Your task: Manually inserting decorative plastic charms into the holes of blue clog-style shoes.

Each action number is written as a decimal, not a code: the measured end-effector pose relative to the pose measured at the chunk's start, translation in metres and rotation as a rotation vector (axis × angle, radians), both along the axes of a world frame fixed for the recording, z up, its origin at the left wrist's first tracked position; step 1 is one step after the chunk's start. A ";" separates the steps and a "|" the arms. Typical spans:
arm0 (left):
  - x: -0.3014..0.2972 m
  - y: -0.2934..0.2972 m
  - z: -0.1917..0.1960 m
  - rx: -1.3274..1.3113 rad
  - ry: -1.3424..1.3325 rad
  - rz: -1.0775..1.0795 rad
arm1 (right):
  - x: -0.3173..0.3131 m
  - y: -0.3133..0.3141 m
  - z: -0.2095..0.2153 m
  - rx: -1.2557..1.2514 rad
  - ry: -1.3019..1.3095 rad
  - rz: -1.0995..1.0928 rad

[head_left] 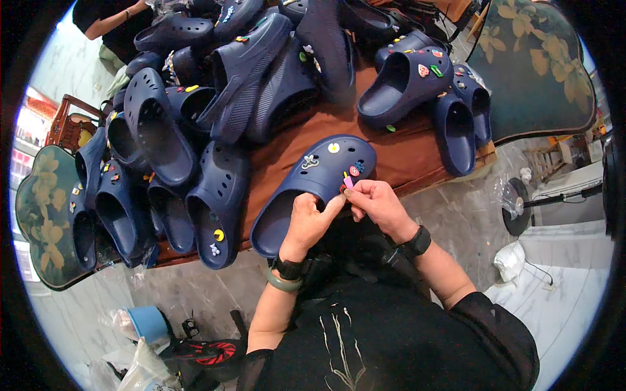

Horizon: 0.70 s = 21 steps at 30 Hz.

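Note:
A navy clog (280, 212) with round holes lies at the table's front edge, its toe pointing far right. On its toe sit a white flower charm (334, 148), a silvery curled charm (309, 161) and a red-and-blue charm (356, 169). My right hand (378, 205) is closed, pinching a small pink charm (348, 180) against the clog's near side. My left hand (305, 225) curls over the near rim of the clog's opening. Its thumb reaches to the charm beside my right fingertips; its other fingers are partly hidden.
Many navy clogs (160, 133) with charms are heaped across the left and back of the brown-covered table (287, 153). More clogs (411, 85) stand at the right. Dark floral chair backs (535, 65) flank the table. A blue bucket (147, 324) stands on the floor, lower left. Another person's arm (114, 23) shows at the back left.

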State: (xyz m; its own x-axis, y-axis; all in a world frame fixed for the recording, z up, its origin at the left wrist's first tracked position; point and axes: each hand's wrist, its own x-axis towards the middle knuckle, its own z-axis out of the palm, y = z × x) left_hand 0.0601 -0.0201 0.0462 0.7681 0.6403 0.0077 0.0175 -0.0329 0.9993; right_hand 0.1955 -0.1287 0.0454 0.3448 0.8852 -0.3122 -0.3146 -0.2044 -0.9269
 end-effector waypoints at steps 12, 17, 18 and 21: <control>0.006 -0.002 -0.006 0.363 0.038 0.167 | 0.014 0.012 0.010 -0.170 -0.134 0.151; 0.005 0.001 -0.005 0.333 0.102 0.128 | 0.013 0.016 0.015 -0.167 -0.073 0.158; 0.005 0.002 -0.007 0.333 0.103 0.129 | 0.014 0.017 0.015 -0.173 -0.075 0.161; 0.006 0.001 -0.009 0.356 0.059 0.145 | 0.020 0.022 0.016 -0.209 -0.131 0.200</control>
State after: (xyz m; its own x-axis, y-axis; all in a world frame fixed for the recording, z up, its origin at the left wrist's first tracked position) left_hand 0.0666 -0.0189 0.0376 0.6754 0.7076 0.2076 0.1044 -0.3705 0.9230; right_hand 0.2151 -0.1071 0.0613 0.2194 0.8609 -0.4590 -0.1293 -0.4406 -0.8883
